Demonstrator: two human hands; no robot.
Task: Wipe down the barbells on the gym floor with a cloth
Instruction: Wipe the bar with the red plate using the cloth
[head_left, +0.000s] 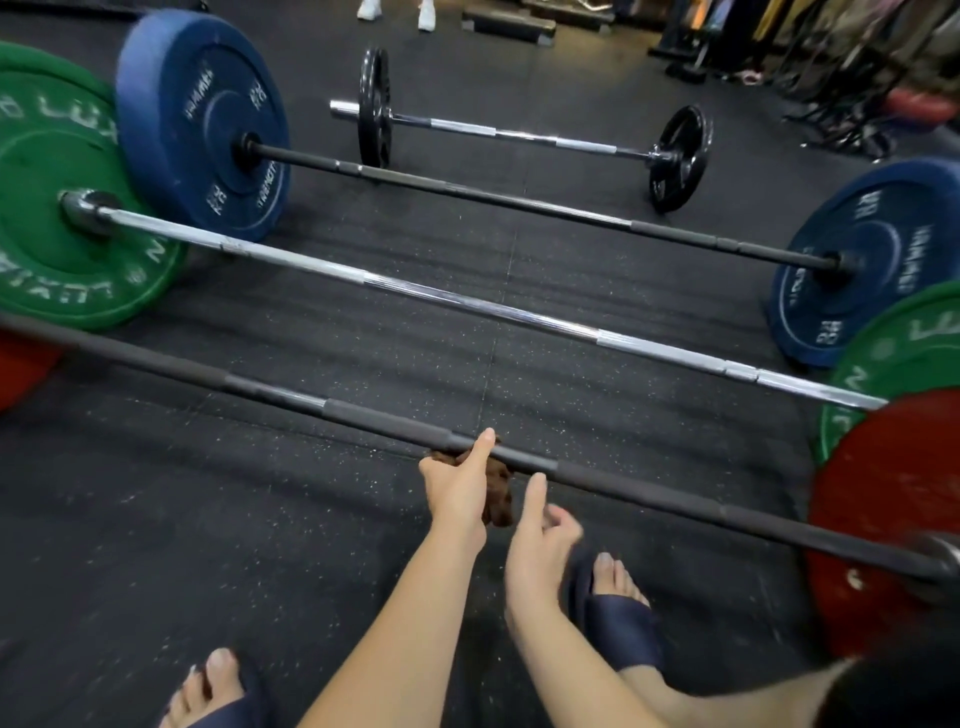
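Four barbells lie side by side on the black gym floor. The nearest barbell, a dark bar, slants from upper left to lower right. Beyond the nearest barbell, at far left, stand a green plate and a blue plate of two other bars. At the middle of the nearest barbell the left hand grips a brown cloth bunched against the bar, one straight digit lying over it. Just right, on the near side of the nearest barbell, the right hand holds nothing, its fingers loosely curled. A red plate caps the nearest barbell's right end.
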